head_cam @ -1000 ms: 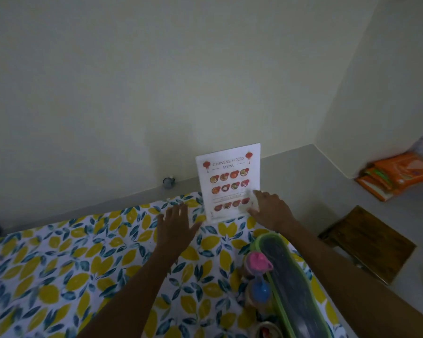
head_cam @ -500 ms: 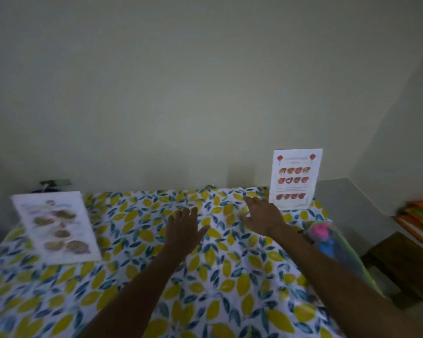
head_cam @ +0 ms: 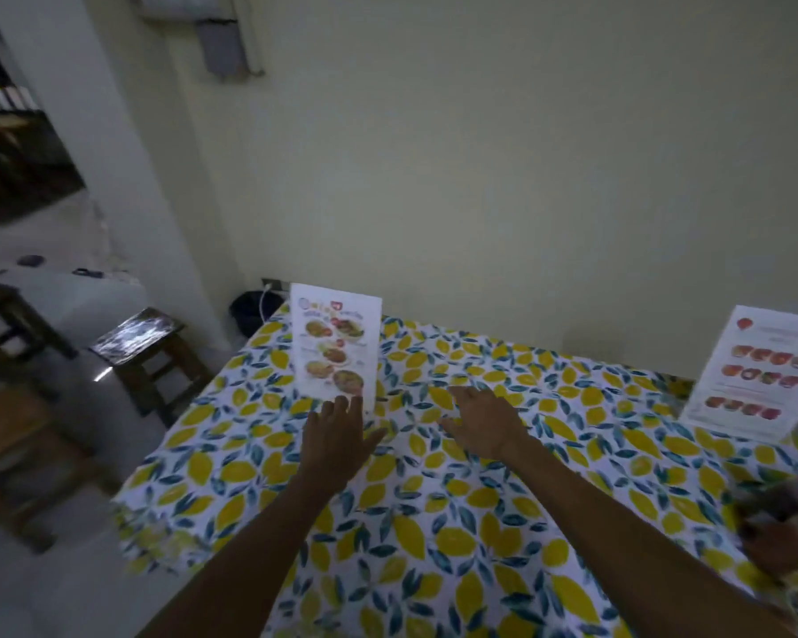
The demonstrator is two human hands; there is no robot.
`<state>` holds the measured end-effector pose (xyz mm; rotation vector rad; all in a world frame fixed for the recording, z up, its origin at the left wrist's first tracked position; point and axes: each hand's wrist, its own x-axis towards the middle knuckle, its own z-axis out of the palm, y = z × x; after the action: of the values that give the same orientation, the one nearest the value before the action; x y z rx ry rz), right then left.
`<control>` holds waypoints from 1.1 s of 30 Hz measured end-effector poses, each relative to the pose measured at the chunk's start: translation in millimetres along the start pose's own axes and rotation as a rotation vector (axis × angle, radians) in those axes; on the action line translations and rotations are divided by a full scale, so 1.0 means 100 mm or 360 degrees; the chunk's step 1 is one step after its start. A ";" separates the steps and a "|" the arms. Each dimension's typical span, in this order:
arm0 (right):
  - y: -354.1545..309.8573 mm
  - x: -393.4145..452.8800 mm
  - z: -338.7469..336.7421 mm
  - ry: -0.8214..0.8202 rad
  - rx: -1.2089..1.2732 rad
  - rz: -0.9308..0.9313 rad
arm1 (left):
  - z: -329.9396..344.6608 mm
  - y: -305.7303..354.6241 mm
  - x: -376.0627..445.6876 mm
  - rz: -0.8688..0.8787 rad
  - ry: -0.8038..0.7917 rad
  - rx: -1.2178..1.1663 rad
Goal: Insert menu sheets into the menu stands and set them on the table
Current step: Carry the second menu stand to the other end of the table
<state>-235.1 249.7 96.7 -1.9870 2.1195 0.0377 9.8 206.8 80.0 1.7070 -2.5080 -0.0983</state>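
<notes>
Two menu stands holding printed sheets stand upright on the table with the lemon-print cloth (head_cam: 434, 522). One menu stand (head_cam: 335, 349) with food photos is at the far left corner. The other, a red-printed Chinese food menu stand (head_cam: 756, 375), is at the far right. My left hand (head_cam: 337, 435) is flat and open over the cloth, its fingertips just below the left stand's base. My right hand (head_cam: 484, 419) hovers open over the middle of the table, holding nothing.
A dark wooden stool (head_cam: 144, 347) stands left of the table, with more wooden furniture (head_cam: 15, 324) further left. A black object with a white cable (head_cam: 252, 310) sits by the wall socket. Blurred pink and colourful items (head_cam: 793, 504) lie at the right edge.
The view swung left from the red menu stand to the left one. Both hands moved leftward across the cloth, and my left hand now reaches the left stand's base.
</notes>
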 end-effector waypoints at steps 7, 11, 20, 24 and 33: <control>-0.49 0.55 0.19 -0.0057 0.0035 -0.0054 | 0.11 -0.66 0.11 -0.0140 -0.0101 0.0010; -0.58 0.98 0.34 -0.0070 0.0118 -0.0017 | 0.23 -1.01 0.42 -0.0156 -0.0151 -0.0012; -0.66 1.83 0.65 -0.0092 0.0726 0.0377 | 0.53 -1.68 1.41 -0.0239 -0.0316 -0.0167; -0.70 2.16 0.83 -0.0076 0.0940 0.0522 | 0.64 -1.86 1.84 -0.0340 -0.0433 -0.0357; -0.90 2.39 0.91 0.0335 0.1194 0.0467 | 0.66 -2.10 2.51 -0.0327 -0.0316 -0.0885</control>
<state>-144.4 24.2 -24.5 -1.2775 2.0817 -0.8173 104.4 -104.0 3.5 1.7531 -2.1177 -0.9249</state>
